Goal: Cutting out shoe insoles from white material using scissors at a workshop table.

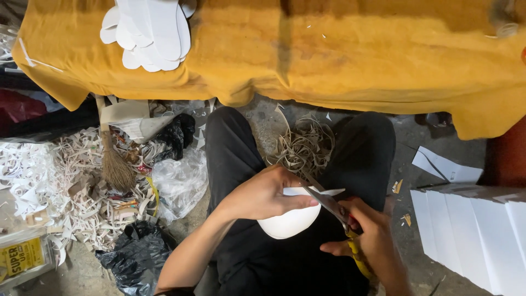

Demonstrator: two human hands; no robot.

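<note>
My left hand [263, 193] grips a white sheet piece [290, 222] with a rounded lower edge, held over my lap. My right hand [370, 241] holds scissors [334, 207] with yellow and red handles; the blades lie across the top of the white piece. A thin white sliver sticks out to the right at the blades. Both hands are above my dark trousers [274, 263], with my knees spread.
A yellow cloth covers the table [339, 49], with a stack of white cut shapes [150, 33] on it. A stack of white sheets [471, 230] stands at the right. Curled offcuts [304, 145], a scrap heap [66, 186], a small broom [115, 164] and plastic bags [137, 255] cover the floor.
</note>
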